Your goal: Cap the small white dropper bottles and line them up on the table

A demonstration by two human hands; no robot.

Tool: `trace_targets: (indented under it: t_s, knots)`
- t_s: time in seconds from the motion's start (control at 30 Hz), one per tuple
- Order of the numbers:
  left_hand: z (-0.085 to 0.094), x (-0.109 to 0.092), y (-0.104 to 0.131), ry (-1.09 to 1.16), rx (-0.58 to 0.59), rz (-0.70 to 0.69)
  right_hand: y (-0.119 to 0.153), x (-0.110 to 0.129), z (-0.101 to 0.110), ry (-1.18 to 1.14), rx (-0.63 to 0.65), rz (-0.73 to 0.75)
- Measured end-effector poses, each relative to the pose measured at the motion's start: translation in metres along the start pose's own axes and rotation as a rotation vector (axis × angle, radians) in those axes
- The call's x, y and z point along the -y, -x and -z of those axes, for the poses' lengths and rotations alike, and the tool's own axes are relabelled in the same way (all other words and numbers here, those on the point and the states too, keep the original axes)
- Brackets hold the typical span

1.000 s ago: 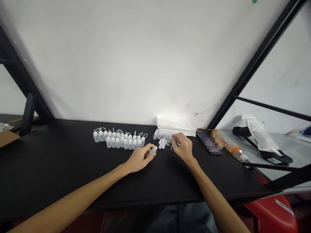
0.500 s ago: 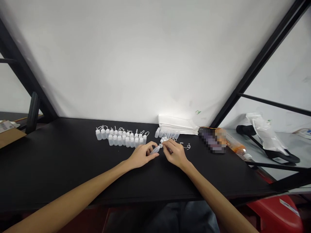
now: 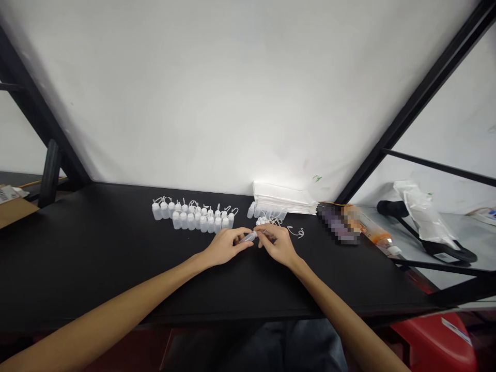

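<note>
1. The left hand (image 3: 226,247) holds a small bottle (image 3: 248,237) between thumb and fingers, the grip narrow around its body.
2. That bottle lies tilted, its neck pointing right, over the middle of the table (image 3: 116,253), between the far edge and the near edge.
3. The right hand (image 3: 279,245) meets it at the neck, thumb and fingers drawn close together (what they pinch there is hidden, so I cannot tell whether it is a cap).
4. Just behind the right fingers, towards the far edge, sit loose white caps (image 3: 261,221); a thin curled tube (image 3: 298,233) lies to the right of that hand.
5. Beyond the caps, a few more clear bottles (image 3: 271,211) stand close to a white stack (image 3: 284,197), which lies along the far edge against the wall (image 3: 194,103).
6. Left of the hands, towards the far edge, capped bottles (image 3: 190,221) stand upright in close rows, many with curled tubes on top.
7. Near the far right corner are a pixelated item (image 3: 336,223) and an orange drink (image 3: 377,237) with a white lid, lying on its side.
</note>
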State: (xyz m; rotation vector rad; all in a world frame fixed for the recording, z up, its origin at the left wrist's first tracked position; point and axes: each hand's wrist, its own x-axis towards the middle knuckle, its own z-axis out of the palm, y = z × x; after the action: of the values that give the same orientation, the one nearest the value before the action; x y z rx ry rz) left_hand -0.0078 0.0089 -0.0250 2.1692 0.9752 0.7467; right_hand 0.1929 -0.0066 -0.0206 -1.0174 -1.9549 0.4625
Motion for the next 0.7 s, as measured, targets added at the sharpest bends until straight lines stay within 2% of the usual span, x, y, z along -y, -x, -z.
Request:
trace_targets:
  t_s: [0.1,0.23,0.47,0.7]
  knots:
    - [0.001,-0.001,0.0,-0.004,0.015,0.013,-0.001,-0.002,-0.001,-0.185,0.058,-0.145]
    - [0.002,-0.004,0.0,0.02,0.031,0.021,-0.002,0.0,0.0,-0.333,0.085,-0.241]
    - [0.005,-0.008,0.001,0.01,0.078,0.013,-0.004,0.004,0.01,-0.364,0.196,-0.305]
    - [0.007,-0.011,0.002,-0.036,0.096,-0.031,-0.003,-0.001,0.016,-0.374,0.303,-0.303]
